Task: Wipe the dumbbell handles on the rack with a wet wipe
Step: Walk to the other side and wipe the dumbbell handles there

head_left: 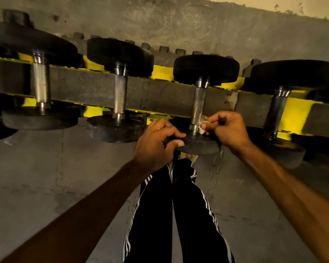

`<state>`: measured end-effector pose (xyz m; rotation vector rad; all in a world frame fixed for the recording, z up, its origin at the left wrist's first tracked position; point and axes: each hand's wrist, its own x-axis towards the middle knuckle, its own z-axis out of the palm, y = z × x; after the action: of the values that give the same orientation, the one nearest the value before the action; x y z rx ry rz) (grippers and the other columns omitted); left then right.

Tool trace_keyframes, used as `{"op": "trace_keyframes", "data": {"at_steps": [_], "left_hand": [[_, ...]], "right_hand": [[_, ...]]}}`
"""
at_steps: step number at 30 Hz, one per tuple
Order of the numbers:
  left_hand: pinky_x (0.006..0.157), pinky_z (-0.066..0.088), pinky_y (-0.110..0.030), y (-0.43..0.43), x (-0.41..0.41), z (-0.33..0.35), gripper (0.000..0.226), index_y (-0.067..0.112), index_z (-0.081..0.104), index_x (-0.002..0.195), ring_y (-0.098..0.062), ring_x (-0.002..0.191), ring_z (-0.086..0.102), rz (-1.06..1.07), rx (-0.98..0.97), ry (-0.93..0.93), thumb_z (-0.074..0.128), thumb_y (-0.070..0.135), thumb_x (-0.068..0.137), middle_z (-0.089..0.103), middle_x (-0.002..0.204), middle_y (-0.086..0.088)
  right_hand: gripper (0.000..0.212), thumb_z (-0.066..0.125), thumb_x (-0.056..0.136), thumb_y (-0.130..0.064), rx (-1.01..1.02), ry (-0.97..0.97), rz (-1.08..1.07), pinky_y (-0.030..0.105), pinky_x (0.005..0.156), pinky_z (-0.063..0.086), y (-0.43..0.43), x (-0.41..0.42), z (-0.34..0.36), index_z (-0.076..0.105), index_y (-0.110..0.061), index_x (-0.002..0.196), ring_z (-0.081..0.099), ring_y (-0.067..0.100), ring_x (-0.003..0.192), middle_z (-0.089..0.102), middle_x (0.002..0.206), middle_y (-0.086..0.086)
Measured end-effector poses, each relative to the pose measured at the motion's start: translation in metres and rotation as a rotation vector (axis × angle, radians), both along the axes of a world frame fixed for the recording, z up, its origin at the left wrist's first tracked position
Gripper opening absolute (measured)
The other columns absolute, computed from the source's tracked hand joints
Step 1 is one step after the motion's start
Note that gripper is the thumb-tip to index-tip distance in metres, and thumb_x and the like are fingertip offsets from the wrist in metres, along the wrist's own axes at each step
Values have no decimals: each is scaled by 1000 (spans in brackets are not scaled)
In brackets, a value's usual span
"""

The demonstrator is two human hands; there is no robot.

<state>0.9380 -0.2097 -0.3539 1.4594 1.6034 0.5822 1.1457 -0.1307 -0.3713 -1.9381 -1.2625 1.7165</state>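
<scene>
Several black dumbbells lie across a yellow rack (294, 112), their knurled steel handles pointing toward me. My left hand (156, 143) grips the near black plate (199, 145) of the third dumbbell, fingers curled over its rim. My right hand (228, 130) pinches a small crumpled white wet wipe (202, 127) against the lower end of that dumbbell's handle (198, 106), near the collar. Most of the wipe is hidden by my fingers.
Two more dumbbells (120, 95) sit to the left on the rack and one (279, 109) to the right. Grey interlocking floor mats (65, 177) lie below. My legs in black striped trousers (179, 215) stand close to the rack.
</scene>
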Motion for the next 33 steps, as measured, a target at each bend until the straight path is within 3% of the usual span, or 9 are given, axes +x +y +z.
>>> {"op": "trace_keyframes", "data": {"at_steps": [3, 6, 11, 13, 18, 23, 25, 28, 33], "left_hand": [[79, 51, -43, 1, -3, 1, 20, 23, 76, 96, -18, 95, 58, -12, 1, -7, 68, 33, 80, 61, 95, 7], [80, 51, -44, 1, -4, 0, 21, 24, 75, 97, -18, 95, 58, -24, -6, -16, 68, 34, 80, 61, 95, 6], [80, 51, -46, 3, -3, -2, 19, 24, 75, 96, -18, 95, 58, -22, -4, -22, 70, 32, 80, 61, 95, 6], [80, 51, -45, 2, -4, -2, 19, 23, 76, 96, -18, 95, 58, -23, 4, -25, 71, 31, 80, 61, 95, 5], [81, 51, -45, 1, -4, -2, 18, 24, 75, 97, -17, 96, 59, -20, 6, -26, 73, 28, 80, 61, 96, 7], [80, 52, -46, 4, -4, -5, 19, 25, 75, 97, -17, 95, 59, -42, 0, -27, 73, 30, 79, 61, 95, 7], [80, 51, -47, 3, -5, -5, 18, 25, 75, 97, -18, 95, 59, -45, 2, -28, 75, 28, 79, 61, 95, 7], [80, 51, -47, 2, -4, -3, 18, 25, 75, 97, -17, 95, 59, -34, 4, -29, 75, 25, 80, 61, 96, 8], [81, 51, -46, 5, -3, -4, 18, 24, 75, 98, -19, 95, 59, -29, 10, -24, 75, 25, 79, 61, 96, 7]], "right_hand": [[13, 76, 80, 1, -132, 65, -183, 26, 69, 58, 19, 2, -14, 72, -12, 80, 71, 12, 70, 74, 73, 1], [18, 70, 84, 4, -156, 194, -394, 25, 74, 57, 40, 0, -28, 73, -14, 89, 73, 16, 85, 76, 88, 2], [17, 65, 87, 6, -394, 163, -62, 20, 64, 58, 27, 16, -28, 72, -8, 91, 71, 13, 74, 75, 79, 3], [16, 64, 87, 5, -423, 194, -64, 19, 63, 58, 29, 19, -31, 72, -7, 94, 72, 12, 73, 76, 78, 2], [26, 53, 95, 3, -430, 254, -85, 29, 86, 57, 56, 3, -50, 68, -10, 111, 70, 19, 103, 73, 109, 7], [28, 49, 94, 7, -591, 188, 258, 23, 72, 59, 64, 13, -48, 69, -9, 103, 71, 18, 92, 75, 96, 5], [27, 49, 94, 9, -578, 230, 181, 20, 68, 59, 69, 13, -42, 67, -9, 102, 70, 14, 87, 73, 93, 3], [29, 48, 95, 7, -555, 362, -20, 25, 76, 60, 74, 6, -37, 66, -13, 104, 70, 11, 89, 74, 92, -1], [33, 43, 98, 6, -665, 276, 217, 19, 66, 56, 68, -2, -40, 69, -15, 99, 68, 9, 78, 73, 89, 0]]}}
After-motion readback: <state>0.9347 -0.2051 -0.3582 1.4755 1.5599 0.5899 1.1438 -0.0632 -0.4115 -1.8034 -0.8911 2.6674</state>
